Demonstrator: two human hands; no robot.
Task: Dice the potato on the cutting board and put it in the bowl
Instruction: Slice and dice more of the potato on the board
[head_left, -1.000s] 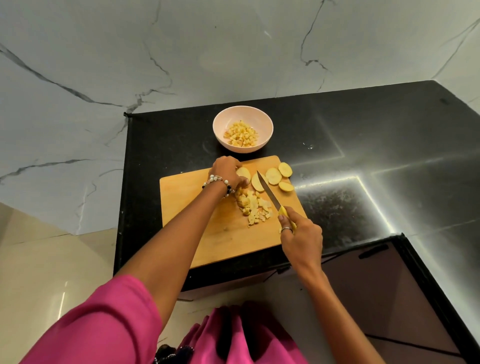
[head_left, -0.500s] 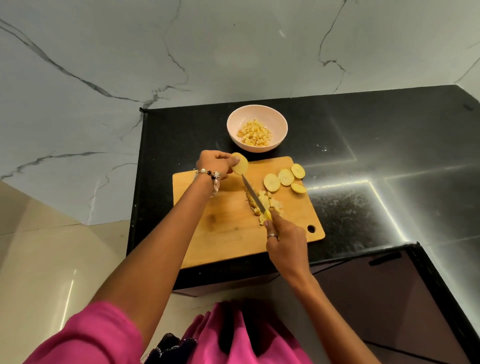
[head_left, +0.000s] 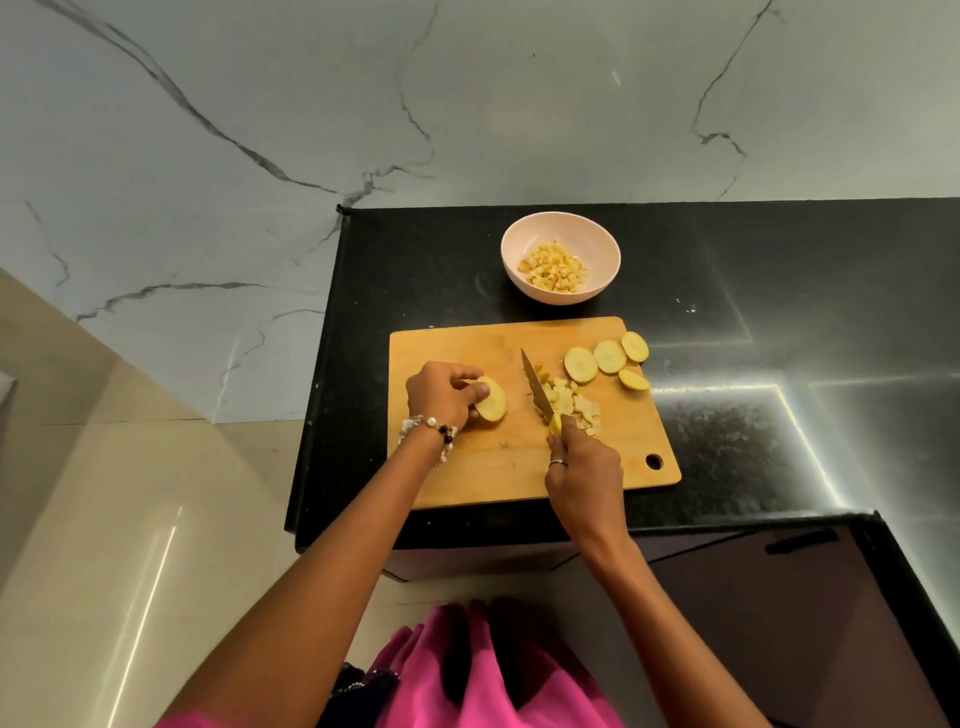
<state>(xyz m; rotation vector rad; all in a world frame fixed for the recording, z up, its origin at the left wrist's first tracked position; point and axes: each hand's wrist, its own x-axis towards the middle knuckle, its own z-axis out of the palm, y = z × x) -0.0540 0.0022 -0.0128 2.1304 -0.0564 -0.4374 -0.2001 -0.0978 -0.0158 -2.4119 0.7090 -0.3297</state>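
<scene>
Left hand (head_left: 439, 397) is curled around a potato slice (head_left: 491, 399) on the left part of the cutting board (head_left: 498, 467); right hand (head_left: 584, 475) is wrapped tight on the yellow-handled knife (head_left: 537, 389), blade pointing away; diced bits (head_left: 574, 405) sit just right of the blade; four more slices (head_left: 608, 358) lie at the far right corner; pink bowl (head_left: 561, 244) of cubes sits beyond the board on the black worktop (head_left: 779, 415).

Single head cam, wide-angle, sitting high & looking steeply down/fwd over both forearms. It's framing the cutting board (head_left: 498, 467) mid-frame, counter (head_left: 727, 270) behind, marble wall up top. No 2nd view overlapping.
</scene>
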